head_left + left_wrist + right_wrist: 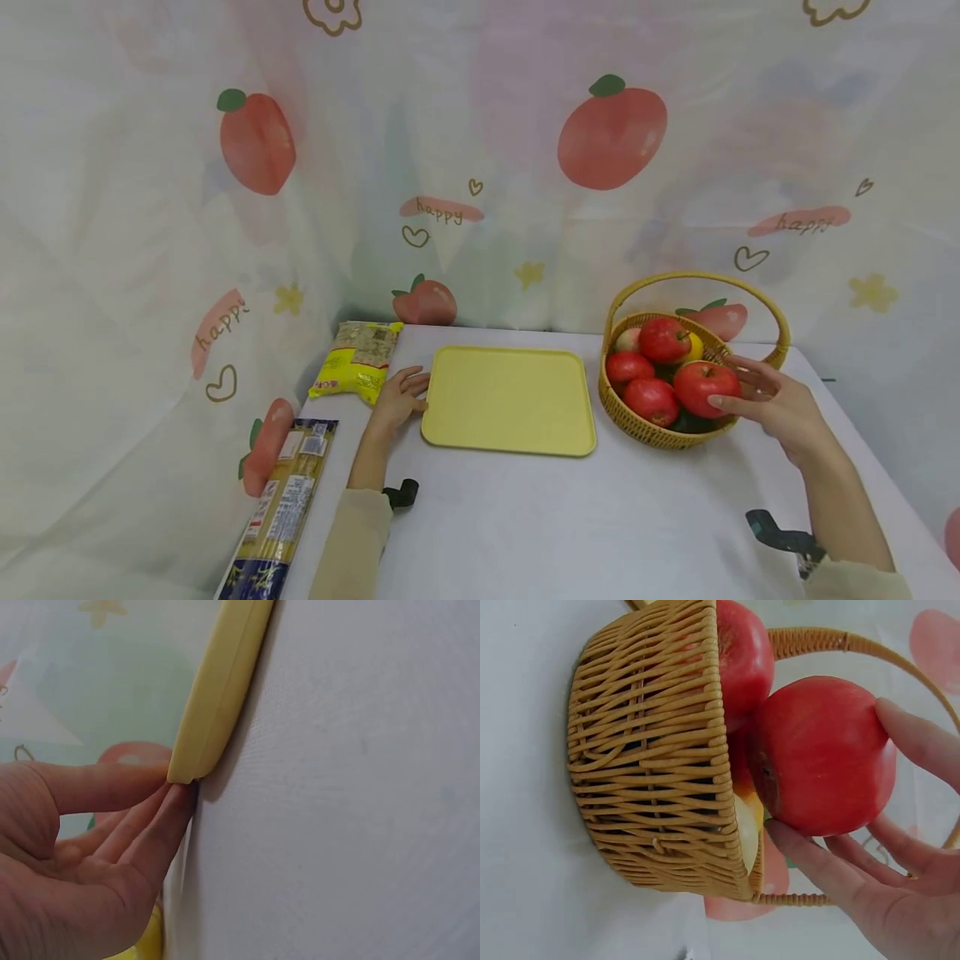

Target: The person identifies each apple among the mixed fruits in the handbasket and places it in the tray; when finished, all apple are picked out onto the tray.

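My left hand [396,404] is at the left edge of a yellow rectangular tray [510,400] lying on the white table. In the left wrist view the thumb [112,786] is on the tray's rim and the fingertips are at its underside, pinching it. On the right, my right hand [786,412] grips a large red apple [703,387] at the top of a wicker basket [637,425]. The right wrist view has the thumb on one side of this apple [825,757] and fingers on the other, just above the basket's rim. Other red apples [651,402] lie in the basket.
A yellow fruit [694,347] also sits in the basket, under its tall arched handle [697,277]. A yellow food bag [356,358] lies behind my left hand. Long packs of noodle-like sticks [281,504] lie along the left edge. A printed cloth [510,233] hangs behind.
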### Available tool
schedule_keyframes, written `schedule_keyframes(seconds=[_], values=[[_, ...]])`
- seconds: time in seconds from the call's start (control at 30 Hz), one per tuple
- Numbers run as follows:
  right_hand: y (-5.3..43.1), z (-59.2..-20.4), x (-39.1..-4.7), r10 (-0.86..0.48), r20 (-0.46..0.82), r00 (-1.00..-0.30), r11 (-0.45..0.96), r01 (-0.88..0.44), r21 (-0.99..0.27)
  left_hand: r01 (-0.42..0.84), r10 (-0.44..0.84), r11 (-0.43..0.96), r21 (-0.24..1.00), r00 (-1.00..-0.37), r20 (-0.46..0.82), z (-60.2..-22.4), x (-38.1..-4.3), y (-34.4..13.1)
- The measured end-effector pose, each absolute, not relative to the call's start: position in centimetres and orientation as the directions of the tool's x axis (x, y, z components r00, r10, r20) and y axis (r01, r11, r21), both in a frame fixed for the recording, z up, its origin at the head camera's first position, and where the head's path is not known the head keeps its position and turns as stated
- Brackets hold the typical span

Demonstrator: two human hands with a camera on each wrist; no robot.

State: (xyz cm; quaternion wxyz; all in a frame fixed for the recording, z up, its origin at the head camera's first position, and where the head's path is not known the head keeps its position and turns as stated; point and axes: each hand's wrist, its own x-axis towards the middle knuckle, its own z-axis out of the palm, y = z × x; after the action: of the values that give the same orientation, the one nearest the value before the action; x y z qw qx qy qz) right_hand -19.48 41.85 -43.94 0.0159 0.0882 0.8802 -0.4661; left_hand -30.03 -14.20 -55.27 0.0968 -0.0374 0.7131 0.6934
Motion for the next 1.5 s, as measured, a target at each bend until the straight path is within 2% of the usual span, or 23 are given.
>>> schedule_keyframes(seconds=[0.47, 0.77, 1.17, 1.5], values=[[38.2, -42.8, -19.4, 0.113, -0.012, -0.993, 0.508, 0.068, -0.859, -0.204, 0.066, 0.007, 0.979, -0.977, -0.204, -55.3, -30.1, -14.3], [34.5, -42.9, -20.0, 0.065, 0.073, -0.995, 0.323, -0.049, -0.945, -0.213, 0.061, 0.002, 0.977, -0.975, -0.213, -55.4, -30.2, -14.4], [29.4, -42.8, -22.4, -0.016, 0.127, -0.992, 0.118, -0.128, -0.985, -0.216, 0.055, -0.016, 0.976, -0.975, -0.215, -55.9, -30.1, -14.3], [25.8, -43.0, -24.9, -0.073, 0.133, -0.988, 0.080, -0.139, -0.987, -0.229, 0.050, -0.013, 0.973, -0.972, -0.228, -55.6, -30.1, -14.3]])
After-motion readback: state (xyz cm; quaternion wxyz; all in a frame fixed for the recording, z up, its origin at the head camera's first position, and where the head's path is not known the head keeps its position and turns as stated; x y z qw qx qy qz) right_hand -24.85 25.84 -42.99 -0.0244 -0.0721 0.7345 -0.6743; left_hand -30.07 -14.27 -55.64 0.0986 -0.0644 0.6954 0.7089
